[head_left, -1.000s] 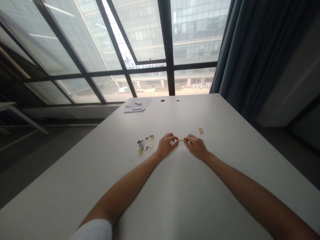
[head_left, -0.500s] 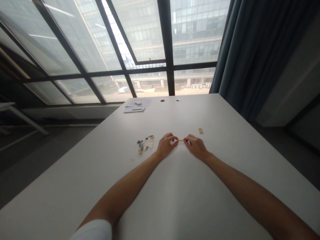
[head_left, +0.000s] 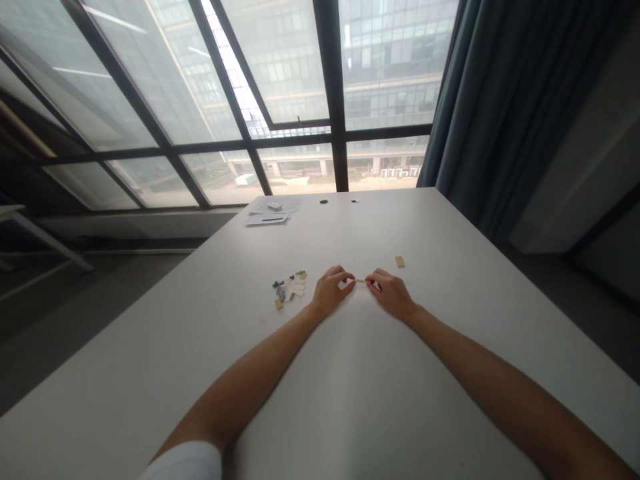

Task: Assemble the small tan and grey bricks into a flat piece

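Between my two hands is a thin tan building-block plate [head_left: 361, 281], seen nearly edge-on just over the white table. My left hand [head_left: 331, 291] pinches its left end between thumb and fingers. At the other end, my right hand [head_left: 390, 292] grips it in the same way, and the fingertips hide both ends. To the left of my left hand lies a loose pile of small bricks [head_left: 290, 287] in grey, white, black and tan. A tan studded plate [head_left: 400, 261] rests on the table beyond my right hand.
The white table [head_left: 310, 400] reaches to the windows. Papers [head_left: 267, 219] with a small white object [head_left: 275, 207] on top lie at its far left corner. A round cable hole [head_left: 324, 201] is near the far edge. A dark blue curtain [head_left: 480, 120] hangs at right.
The view has shifted very slightly. Both hands keep the same pinch on the tan plate, and nothing else has visibly moved.
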{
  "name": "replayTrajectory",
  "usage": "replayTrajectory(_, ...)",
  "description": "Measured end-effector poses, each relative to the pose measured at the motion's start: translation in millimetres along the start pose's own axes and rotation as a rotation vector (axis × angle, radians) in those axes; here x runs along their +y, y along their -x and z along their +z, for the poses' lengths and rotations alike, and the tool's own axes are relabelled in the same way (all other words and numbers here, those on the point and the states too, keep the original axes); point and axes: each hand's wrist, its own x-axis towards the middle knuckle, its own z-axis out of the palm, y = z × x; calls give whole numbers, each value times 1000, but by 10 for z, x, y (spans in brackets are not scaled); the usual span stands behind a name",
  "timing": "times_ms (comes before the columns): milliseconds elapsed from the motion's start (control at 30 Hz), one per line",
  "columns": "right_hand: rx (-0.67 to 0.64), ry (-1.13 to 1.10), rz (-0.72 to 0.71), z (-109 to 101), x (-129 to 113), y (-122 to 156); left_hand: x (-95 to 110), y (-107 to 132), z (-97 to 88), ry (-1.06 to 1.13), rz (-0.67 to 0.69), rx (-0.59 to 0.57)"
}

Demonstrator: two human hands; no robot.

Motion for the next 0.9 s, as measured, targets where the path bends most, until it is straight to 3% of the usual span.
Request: replayTrajectory(900,-3,-13,-4,23,34,6,-46,0,22,-9,-47,28)
